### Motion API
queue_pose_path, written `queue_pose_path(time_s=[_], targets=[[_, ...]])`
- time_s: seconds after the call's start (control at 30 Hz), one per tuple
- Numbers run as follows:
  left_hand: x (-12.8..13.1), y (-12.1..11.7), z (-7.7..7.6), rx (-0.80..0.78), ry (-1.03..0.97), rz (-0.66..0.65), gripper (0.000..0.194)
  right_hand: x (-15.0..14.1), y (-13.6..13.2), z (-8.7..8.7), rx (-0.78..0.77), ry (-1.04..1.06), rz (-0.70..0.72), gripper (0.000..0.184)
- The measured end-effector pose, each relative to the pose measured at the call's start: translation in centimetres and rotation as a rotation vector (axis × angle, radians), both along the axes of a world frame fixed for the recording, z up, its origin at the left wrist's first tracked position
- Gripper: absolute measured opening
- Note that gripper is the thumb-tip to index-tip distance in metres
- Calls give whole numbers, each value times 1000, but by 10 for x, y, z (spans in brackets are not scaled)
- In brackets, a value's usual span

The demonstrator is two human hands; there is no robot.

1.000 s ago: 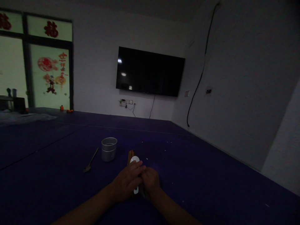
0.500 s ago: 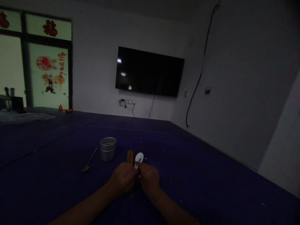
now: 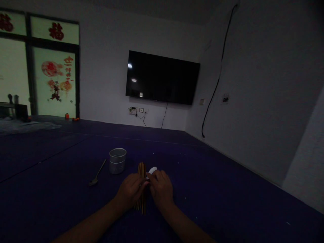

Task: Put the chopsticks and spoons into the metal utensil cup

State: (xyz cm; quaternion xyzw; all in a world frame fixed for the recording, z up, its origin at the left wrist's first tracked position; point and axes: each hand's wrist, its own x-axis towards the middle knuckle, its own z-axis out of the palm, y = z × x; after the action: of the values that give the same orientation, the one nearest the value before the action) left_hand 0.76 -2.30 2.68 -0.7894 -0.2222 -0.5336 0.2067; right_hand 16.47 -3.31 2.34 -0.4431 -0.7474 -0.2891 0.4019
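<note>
A white soup spoon (image 3: 152,170) sits between my hands, its bowl pointing up and away to the right. The fingers of my left hand (image 3: 130,190) are closed at its handle end, which they mostly hide. My right hand (image 3: 161,189) curls around the neck and lower bowl, its fingertips close to the left ones. Whether it also holds anything else is hidden. Below the hands, a bundle of wooden chopsticks (image 3: 142,166) lies lengthwise on the purple surface (image 3: 217,189). A metal cup (image 3: 117,165) stands upright to the left, with a metal spoon (image 3: 93,182) beside it.
Small white bits (image 3: 178,163) are scattered on the surface to the right. At the far left lies clear plastic sheeting (image 3: 30,126), with small orange items (image 3: 67,116) by the door. A television (image 3: 162,77) hangs on the wall, and a black cable (image 3: 212,94) dangles at the right.
The white spoon's bowl, partly under my left hand at first, came into view and has tilted rightward. My left hand has drawn back to the handle; my right hand has shifted up toward the bowl.
</note>
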Motion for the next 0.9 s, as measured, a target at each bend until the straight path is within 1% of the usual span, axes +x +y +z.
queue_pose_path(time_s=[0.13, 0.27, 0.37, 0.47, 0.63, 0.7, 0.77, 0.9], targets=[[-3, 6, -3, -96, -43, -65, 23, 0, 0, 4, -12, -1, -6, 23], [-7, 12, -6, -212, -27, -125, 21, 3, 3, 0, -21, -20, 6, 21], [-9, 15, -10, -203, -20, -160, 18, 6, 7, -4, -18, -11, 28, 23], [-10, 17, -11, -191, -2, -192, 20, 8, 11, -7, -12, -4, 59, 28], [-10, 13, -7, -221, -31, -191, 23, 8, 13, -8, -5, 42, 75, 32], [-10, 12, -4, -291, -91, -171, 23, 8, 12, -7, 1, 58, 78, 31], [-11, 11, 0, -389, -190, -149, 21, 7, 11, -5, -2, 65, 86, 29], [-12, 11, 7, -651, -496, -85, 16, 6, 7, -1, -6, 76, 124, 28]])
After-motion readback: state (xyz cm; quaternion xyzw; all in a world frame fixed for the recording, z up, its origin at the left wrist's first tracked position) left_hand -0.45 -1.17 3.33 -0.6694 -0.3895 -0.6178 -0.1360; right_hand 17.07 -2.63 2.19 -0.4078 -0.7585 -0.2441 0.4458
